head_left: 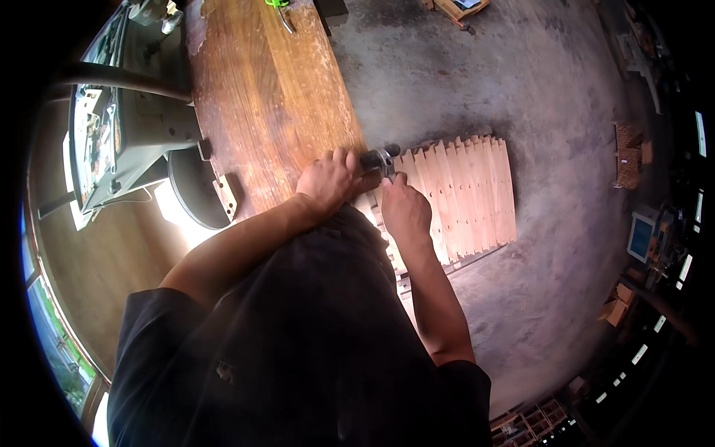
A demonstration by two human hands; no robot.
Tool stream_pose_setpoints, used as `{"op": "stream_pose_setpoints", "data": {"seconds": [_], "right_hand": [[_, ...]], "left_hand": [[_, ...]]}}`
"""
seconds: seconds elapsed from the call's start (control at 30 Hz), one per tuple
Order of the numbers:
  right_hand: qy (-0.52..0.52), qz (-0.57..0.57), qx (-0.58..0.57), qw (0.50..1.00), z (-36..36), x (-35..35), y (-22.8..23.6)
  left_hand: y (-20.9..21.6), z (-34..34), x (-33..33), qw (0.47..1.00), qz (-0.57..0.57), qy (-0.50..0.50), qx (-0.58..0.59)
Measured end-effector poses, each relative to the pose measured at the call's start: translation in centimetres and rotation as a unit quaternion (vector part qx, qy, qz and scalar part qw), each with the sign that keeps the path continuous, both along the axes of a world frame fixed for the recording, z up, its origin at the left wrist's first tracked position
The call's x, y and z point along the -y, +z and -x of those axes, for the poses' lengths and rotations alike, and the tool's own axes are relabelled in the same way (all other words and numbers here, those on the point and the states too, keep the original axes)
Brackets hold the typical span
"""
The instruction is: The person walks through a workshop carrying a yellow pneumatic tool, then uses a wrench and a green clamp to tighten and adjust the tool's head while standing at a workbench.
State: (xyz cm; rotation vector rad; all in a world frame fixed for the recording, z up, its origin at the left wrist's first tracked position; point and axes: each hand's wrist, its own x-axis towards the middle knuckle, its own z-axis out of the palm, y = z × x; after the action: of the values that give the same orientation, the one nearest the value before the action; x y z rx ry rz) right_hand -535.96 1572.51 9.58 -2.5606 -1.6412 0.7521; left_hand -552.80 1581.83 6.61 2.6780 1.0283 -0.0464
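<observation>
Left of the grip sit a pale block [226, 197] with dark holes, a dark round drum [195, 186] just beyond that block, and a large grey casing [145, 141]. Well ahead of the grip lies a green-handled tool [276, 4]. Grey floor [558, 97] spreads to the grip's right; far across it are a brown stack [629, 155], a bluish screen [640, 237], and brown boxes [618, 305].

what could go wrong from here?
1. The dark tool is near the wooden table's edge; if the right grip slips, it may fall, perhaps onto the wooden slats.
2. The left grip is close beside the tool, so a sudden jerk could knock it.
</observation>
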Motion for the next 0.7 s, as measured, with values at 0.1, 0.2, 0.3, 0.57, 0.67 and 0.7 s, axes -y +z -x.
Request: {"op": "stream_pose_setpoints", "data": {"seconds": [0.1,0.2,0.3,0.57,0.67,0.7], "right_hand": [[0.007,0.014,-0.005,1.0,-0.4,0.1,0.0],[0.005,0.028,0.002,1.0,-0.1,-0.2,-0.1],[-0.001,0.046,0.005,0.999,0.1,0.1,0.0],[-0.012,-0.012,-0.027,0.999,0.2,0.7,-3.1],[-0.003,-0.081,-0.077,0.994,-0.3,1.9,-4.8],[-0.007,-0.116,-0.095,0.989,-0.3,2.1,-6.1]], "left_hand": [[0.2,-0.4,-0.3,0.999,0.04,0.017,-0.02],[0.3,-0.5,-0.7,0.997,0.061,0.031,-0.035],[0.2,-0.4,-0.5,0.997,0.067,0.028,-0.037],[-0.6,-0.1,-1.2,0.995,0.086,0.025,-0.037],[-0.4,-0.1,-1.1,0.993,0.098,0.014,-0.062],[-0.2,-0.2,-1.4,0.993,0.103,0.014,-0.064]]}}
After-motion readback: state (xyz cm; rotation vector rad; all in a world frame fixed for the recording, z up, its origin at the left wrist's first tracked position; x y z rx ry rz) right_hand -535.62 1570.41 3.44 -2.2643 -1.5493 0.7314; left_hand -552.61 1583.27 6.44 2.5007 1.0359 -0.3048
